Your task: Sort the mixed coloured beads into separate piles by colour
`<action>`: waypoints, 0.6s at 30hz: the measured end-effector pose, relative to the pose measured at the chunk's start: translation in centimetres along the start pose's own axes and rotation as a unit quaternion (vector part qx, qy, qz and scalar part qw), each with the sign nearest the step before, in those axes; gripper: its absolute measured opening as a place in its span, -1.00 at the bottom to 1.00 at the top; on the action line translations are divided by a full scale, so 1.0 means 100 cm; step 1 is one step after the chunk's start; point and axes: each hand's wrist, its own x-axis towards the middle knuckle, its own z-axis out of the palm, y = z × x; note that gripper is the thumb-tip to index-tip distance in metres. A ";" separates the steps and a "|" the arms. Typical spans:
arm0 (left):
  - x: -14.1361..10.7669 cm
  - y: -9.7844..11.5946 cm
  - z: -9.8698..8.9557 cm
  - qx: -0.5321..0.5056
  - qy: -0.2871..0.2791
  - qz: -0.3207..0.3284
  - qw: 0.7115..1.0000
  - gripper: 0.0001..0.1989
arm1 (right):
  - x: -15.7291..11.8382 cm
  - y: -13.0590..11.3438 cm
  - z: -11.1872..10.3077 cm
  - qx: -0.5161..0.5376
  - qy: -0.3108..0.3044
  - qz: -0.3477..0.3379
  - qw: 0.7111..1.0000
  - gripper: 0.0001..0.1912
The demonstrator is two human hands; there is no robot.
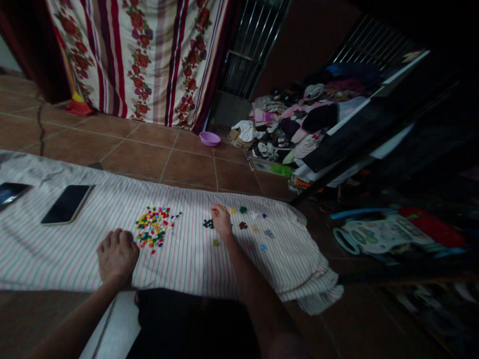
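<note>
Multicoloured pieces [152, 227] lie just beside the clenched left hand [118, 255]; right hand [221, 222], grip unclear.

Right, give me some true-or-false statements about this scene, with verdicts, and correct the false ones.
1. Small multicoloured pieces lie heaped on the pink-striped white cloth. True.
2. The left hand holds a black smartphone. False: the hand is on the cloth beside the heap, and the smartphone lies apart from it.
3. The right hand is among scattered pieces to the right of the heap. True.
4. A blue basin stands on the cloth. False: a round purple plastic basin sits on the tiled floor.
</note>
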 end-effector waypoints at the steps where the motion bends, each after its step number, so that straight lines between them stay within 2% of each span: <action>1: 0.000 0.000 0.001 -0.001 -0.002 -0.002 1.000 -0.72 | 0.008 0.006 -0.007 -0.030 -0.010 0.020 0.999 -0.77; 6: 0.001 0.000 0.003 -0.005 -0.009 -0.007 1.000 -0.71 | 0.029 0.024 -0.021 -0.151 -0.071 0.091 0.982 -0.74; 12: 0.000 0.001 0.002 -0.003 -0.003 -0.003 1.000 -0.70 | 0.034 0.029 -0.012 -0.176 -0.078 0.119 0.974 -0.70; 18: 0.000 0.000 0.001 -0.006 0.002 0.001 1.000 -0.71 | 0.035 0.034 -0.006 -0.175 -0.061 0.110 0.976 -0.73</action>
